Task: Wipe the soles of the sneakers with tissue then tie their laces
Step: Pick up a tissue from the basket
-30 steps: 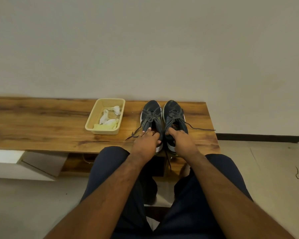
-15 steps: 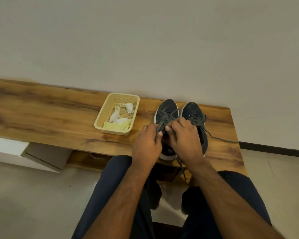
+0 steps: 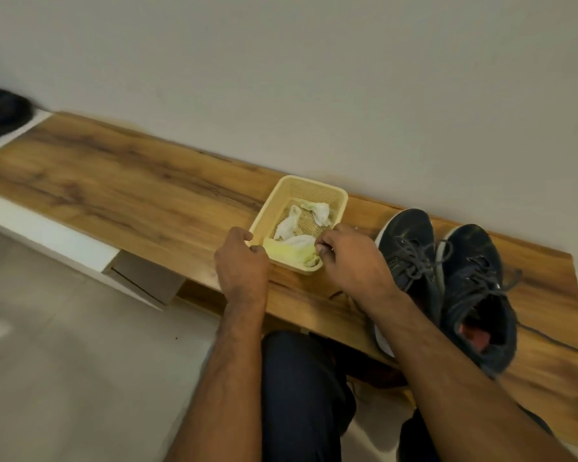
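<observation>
With your left hand (image 3: 242, 261) curled on the basket (image 3: 327, 191) rim and your right hand (image 3: 351, 258) pinching at the tissue (image 3: 291, 225) inside, the sneakers (image 3: 447, 278) sit unlaced on the surface (image 3: 114, 185), so wiping and tying both look undone.

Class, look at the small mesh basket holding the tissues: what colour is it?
The basket is pale cream-yellow, seen clearly in the head view.

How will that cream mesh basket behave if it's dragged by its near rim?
The cream mesh basket looks like thin perforated plastic, so probably light and apt to slide on the smooth wooden bench. It holds only crumpled tissues, so little weight; its low, wide shape probably resists tipping.
</observation>
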